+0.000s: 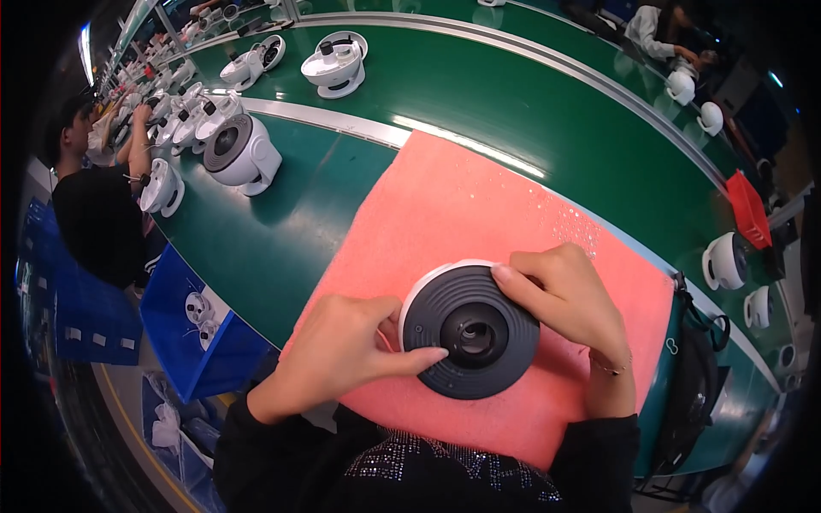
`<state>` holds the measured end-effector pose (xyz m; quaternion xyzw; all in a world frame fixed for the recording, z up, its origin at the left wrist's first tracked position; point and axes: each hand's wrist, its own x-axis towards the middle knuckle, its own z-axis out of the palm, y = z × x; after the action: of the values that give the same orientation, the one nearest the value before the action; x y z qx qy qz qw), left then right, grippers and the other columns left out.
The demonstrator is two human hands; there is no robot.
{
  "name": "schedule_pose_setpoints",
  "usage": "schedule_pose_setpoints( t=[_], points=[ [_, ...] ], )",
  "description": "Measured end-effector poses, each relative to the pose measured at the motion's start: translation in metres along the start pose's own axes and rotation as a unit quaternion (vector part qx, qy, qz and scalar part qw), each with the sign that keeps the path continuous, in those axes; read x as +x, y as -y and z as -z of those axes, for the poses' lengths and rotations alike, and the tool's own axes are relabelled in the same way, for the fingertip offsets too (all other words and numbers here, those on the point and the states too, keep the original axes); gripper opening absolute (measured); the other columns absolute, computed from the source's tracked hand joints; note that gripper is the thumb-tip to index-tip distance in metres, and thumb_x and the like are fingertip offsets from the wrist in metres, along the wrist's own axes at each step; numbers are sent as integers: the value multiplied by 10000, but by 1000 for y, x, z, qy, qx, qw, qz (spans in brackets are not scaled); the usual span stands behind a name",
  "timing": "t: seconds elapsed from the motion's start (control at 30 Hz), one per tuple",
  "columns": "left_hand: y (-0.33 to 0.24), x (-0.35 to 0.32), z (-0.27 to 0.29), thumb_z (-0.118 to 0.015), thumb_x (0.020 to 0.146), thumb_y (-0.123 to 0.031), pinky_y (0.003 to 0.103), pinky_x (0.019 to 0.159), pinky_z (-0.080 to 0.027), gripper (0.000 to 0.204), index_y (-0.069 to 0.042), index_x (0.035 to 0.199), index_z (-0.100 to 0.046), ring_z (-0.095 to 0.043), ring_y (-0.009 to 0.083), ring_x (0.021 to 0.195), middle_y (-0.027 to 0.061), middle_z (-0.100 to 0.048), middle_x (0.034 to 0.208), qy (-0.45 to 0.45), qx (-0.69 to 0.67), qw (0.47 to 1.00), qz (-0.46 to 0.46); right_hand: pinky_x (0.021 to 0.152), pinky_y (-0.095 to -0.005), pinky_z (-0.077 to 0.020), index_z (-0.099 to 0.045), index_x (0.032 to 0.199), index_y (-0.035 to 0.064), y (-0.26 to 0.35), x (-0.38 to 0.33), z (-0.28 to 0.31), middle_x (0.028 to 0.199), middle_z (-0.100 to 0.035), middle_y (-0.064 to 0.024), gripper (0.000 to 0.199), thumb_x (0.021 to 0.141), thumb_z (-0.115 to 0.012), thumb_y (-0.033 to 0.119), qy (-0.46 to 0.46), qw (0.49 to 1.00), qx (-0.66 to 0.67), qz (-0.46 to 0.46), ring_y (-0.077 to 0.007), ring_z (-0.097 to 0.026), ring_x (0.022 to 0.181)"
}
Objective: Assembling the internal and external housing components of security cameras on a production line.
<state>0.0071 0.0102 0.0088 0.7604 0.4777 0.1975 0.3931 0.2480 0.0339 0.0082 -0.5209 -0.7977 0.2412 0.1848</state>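
Observation:
Between my hands is a round white housing with a dark grey ringed face (513, 359) and a round opening at its middle, above a pink foam mat (385, 231). My left hand (346, 346) grips its left side, the thumb lying across the face beside the central opening and the other fingers partly hidden behind the edge. On the upper right rim my right hand (564, 295) is closed, thumb on the face and fingers curled at the edge. Whether the housing rests on the mat or is lifted, I cannot tell.
A similar white unit with a dark face (244, 154) stands on the green bench (274, 222), near several open white housings. Beyond runs a green conveyor (479, 94) carrying an open housing (334, 65). A co-worker (98, 188) sits left, near a blue bin (184, 321). A black bag (691, 385) lies right.

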Motion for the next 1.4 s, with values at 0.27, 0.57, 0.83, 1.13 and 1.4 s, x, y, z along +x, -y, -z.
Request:
schedule_pose_setpoints(
  t=[0.27, 0.57, 0.83, 1.13, 1.4],
  points=[
    [-4, -42, -23, -752, 717, -56, 287, 828, -508, 500, -4, 1076, -408, -613, 177, 950, 130, -596, 1006, 29, -320, 946, 54, 415, -340, -391, -546, 599, 30, 25, -29, 11, 502, -512, -116, 361, 762, -652, 334, -101, 992, 42, 58, -267, -518, 419],
    [-1, -51, -57, -747, 711, -6, 305, 807, -531, 440, 11, 1028, -442, -624, 189, 932, 124, -608, 989, -35, -422, 903, 70, 398, -326, -381, -506, 579, 32, 27, -42, 14, 484, -495, -111, 371, 740, -687, 313, -127, 989, 15, 74, -253, -505, 405],
    [0, -54, -67, -745, 711, 0, 294, 806, -534, 431, 35, 1021, -447, -627, 198, 926, 142, -602, 973, -114, -412, 904, 29, 499, -321, -481, -541, 908, -2, 15, -44, 9, 726, -606, -137, 542, 646, -769, 414, -69, 984, 56, 154, -293, -603, 553],
    [1, -49, -81, -749, 708, -3, 277, 752, -541, 416, 42, 988, -445, -634, 177, 885, 137, -606, 948, -143, -365, 920, -19, 500, -304, -507, -513, 957, -19, -1, -52, -26, 697, -630, -162, 426, 756, -704, 304, -164, 968, 164, 96, -251, -660, 595],
    [-14, -41, -63, -778, 695, -96, 272, 700, -542, 383, 56, 943, -530, -663, 165, 793, 137, -655, 842, -97, -266, 959, -2, 456, -304, -495, -529, 911, -14, 5, -65, -5, 652, -621, -153, 425, 737, -724, 322, -128, 979, 129, 87, -249, -646, 541]
  ],
)
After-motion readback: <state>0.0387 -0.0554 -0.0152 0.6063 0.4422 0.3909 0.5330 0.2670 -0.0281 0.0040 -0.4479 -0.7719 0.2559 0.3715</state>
